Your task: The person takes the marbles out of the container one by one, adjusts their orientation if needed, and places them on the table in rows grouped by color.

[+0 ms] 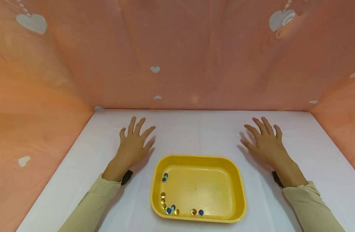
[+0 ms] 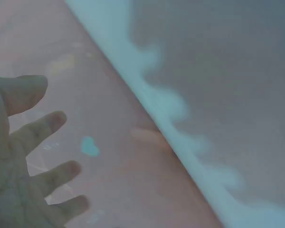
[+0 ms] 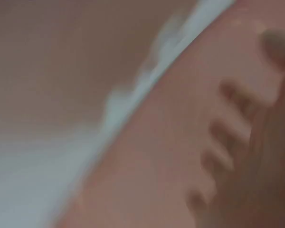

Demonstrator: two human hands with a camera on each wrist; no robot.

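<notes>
A yellow plastic tray [image 1: 241, 183] sits on the white table [image 1: 200, 132] near the front, between my arms. Several small marbles [image 1: 169, 208], blue and orange, lie along its left and front inner edge. My left hand [image 1: 135, 141] rests flat on the table to the tray's upper left, fingers spread and holding nothing. My right hand [image 1: 262, 141] lies flat to the tray's upper right, fingers also straight and empty. In the left wrist view the spread fingers [image 2: 42, 128] show against the pink cloth. The right wrist view is blurred, with fingers [image 3: 237, 99] at the right.
Pink cloth walls [image 1: 177, 54] with white heart prints enclose the table at the back, left and right. White tabletop stretches between the hands and behind the tray.
</notes>
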